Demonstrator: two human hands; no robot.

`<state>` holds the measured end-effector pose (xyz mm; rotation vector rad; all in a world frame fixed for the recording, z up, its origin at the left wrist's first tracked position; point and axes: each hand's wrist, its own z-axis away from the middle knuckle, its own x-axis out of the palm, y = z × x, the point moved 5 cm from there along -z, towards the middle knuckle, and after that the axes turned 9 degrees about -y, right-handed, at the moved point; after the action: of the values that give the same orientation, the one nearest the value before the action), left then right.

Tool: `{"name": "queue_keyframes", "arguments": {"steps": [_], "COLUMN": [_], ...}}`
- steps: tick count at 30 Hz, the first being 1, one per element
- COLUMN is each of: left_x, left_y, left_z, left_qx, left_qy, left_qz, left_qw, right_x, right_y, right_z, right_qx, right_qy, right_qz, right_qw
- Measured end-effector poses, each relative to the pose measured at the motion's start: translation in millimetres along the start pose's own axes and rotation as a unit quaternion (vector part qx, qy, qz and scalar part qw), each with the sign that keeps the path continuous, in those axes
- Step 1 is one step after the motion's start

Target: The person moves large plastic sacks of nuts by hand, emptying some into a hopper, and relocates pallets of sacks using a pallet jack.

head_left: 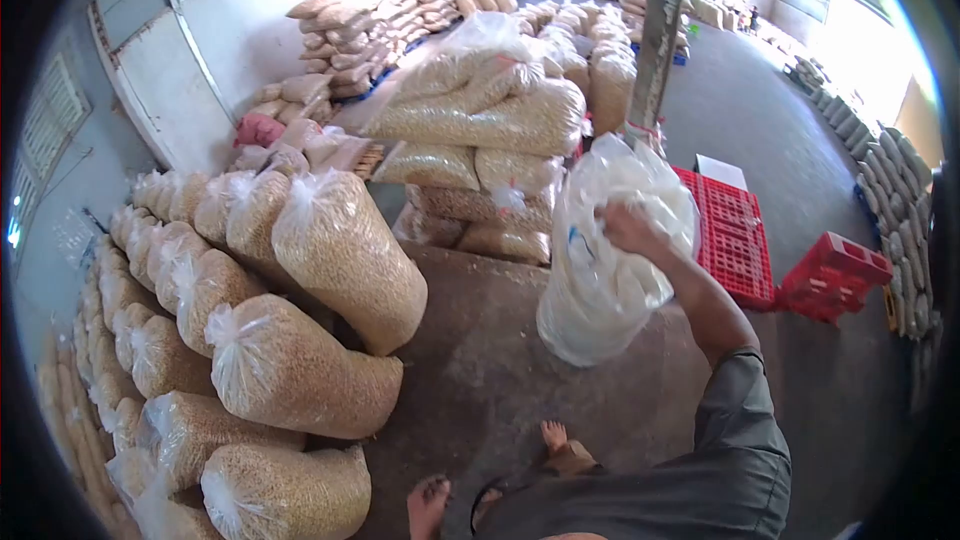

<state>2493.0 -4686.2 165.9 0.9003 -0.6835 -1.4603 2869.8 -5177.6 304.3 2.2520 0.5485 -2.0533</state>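
My right hand (pixel 630 227) reaches down from the right onto a large clear-white plastic bag (pixel 610 290) that stands on the floor. Its fingers are curled into the crumpled upper part of the plastic and appear to grip it. Pale, folded plastic shows inside the bag, and a small blue mark is visible on its side near my fingers. My left hand is outside the view. Behind the bag rises a stack of filled clear sacks (pixel 480 125).
Tied sacks of pale tan pieces (pixel 350 250) stand in rows on the left. A red plastic pallet (pixel 725 235) and a red crate (pixel 835 275) lie to the right. A post (pixel 660 40) rises behind the bag. My bare feet are on the concrete floor (pixel 460 340).
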Motion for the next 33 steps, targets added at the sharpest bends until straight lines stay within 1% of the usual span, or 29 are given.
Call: {"name": "queue_keyframes", "arguments": {"steps": [1,2,3,5,6,7,8,9,11,12,13,14,15,16,18,19,21,22,24,25,27,28,29,30,31,33], "left_x": [10,20,34,63,72,88,92,91,78,79,80,81,81,83,82,80,74,74,71,73,73,74,77,79,80,87], "left_y": [-6,-8,13,55,-12,14,38,50,-11,-1,5,7,4,-4,-10,-15,-22,-24,-30,-32,-30,-26,-20,-15,-17,-25], "left_z": [-1,3,10,23,7,10,10,14,-19,-14,-12,-13,-6,4,13,20,38,43,52,53,57,57,56,57,58,50], "left_qx": [-0.093,-0.184,-0.182,-0.142,0.181,0.174,0.072,-0.033,-0.05,-0.051,-0.057,-0.05,-0.041,-0.061,-0.078,-0.084,-0.103,-0.103,-0.154,-0.152,-0.153,-0.153,-0.145,-0.136,-0.135,-0.125], "left_qy": [-0.113,-0.223,-0.216,-0.124,-0.145,-0.135,-0.063,0.009,0.006,0.036,0.06,0.053,0.047,0.035,0.078,0.075,0.073,0.074,0.105,0.108,0.13,0.134,0.132,0.131,0.137,0.099], "left_qz": [-0.023,-0.045,-0.041,-0.174,-0.48,-0.474,-0.317,-0.148,-0.141,-0.146,-0.153,-0.11,-0.064,-0.066,0.048,0.049,0.012,0.016,-0.004,-0.001,0.024,0.023,0.015,0.007,0.007,0.024], "left_qw": [0.989,0.956,0.959,0.967,0.846,0.852,0.944,0.988,0.989,0.987,0.985,0.991,0.996,0.995,0.993,0.992,0.992,0.992,0.983,0.983,0.979,0.979,0.98,0.982,0.981,0.987], "right_x": [33,46,65,110,121,132,138,137,149,158,170,151,124,136,126,127,111,101,80,79,77,83,100,108,101,95], "right_y": [19,21,20,31,32,33,37,39,48,51,57,51,39,54,56,59,62,50,23,17,2,6,18,15,11,8], "right_z": [-11,-14,-13,-16,-18,-20,-25,-33,-42,-50,-52,-45,-36,-41,-33,-30,-30,-27,-26,-28,-30,-35,-44,-45,-49,-45], "right_qx": [-0.002,-0.004,-0.006,-0.018,-0.032,-0.035,-0.035,-0.043,-0.026,-0.064,-0.09,-0.007,-0.028,-0.037,-0.023,-0.02,-0.022,-0.024,-0.016,-0.02,-0.077,-0.08,-0.011,0.057,0.052,0.133], "right_qy": [-0.05,-0.105,-0.165,-0.222,-0.225,-0.24,-0.254,-0.257,-0.273,-0.3,-0.319,-0.304,-0.258,-0.264,-0.272,-0.279,-0.186,-0.187,-0.127,-0.125,-0.068,-0.068,-0.154,-0.235,-0.235,-0.321], "right_qz": [-0.005,0.014,0.031,0.084,0.086,0.067,0.048,0.048,0.001,-0.039,-0.007,-0.033,-0.046,-0.057,-0.067,-0.065,-0.099,-0.096,0.043,0.043,0.006,0.002,-0.185,-0.363,-0.366,-0.488], "right_qw": [0.999,0.994,0.986,0.971,0.97,0.968,0.965,0.964,0.962,0.951,0.944,0.952,0.965,0.962,0.96,0.958,0.977,0.977,0.991,0.991,0.995,0.994,0.97,0.9,0.899,0.801]}}
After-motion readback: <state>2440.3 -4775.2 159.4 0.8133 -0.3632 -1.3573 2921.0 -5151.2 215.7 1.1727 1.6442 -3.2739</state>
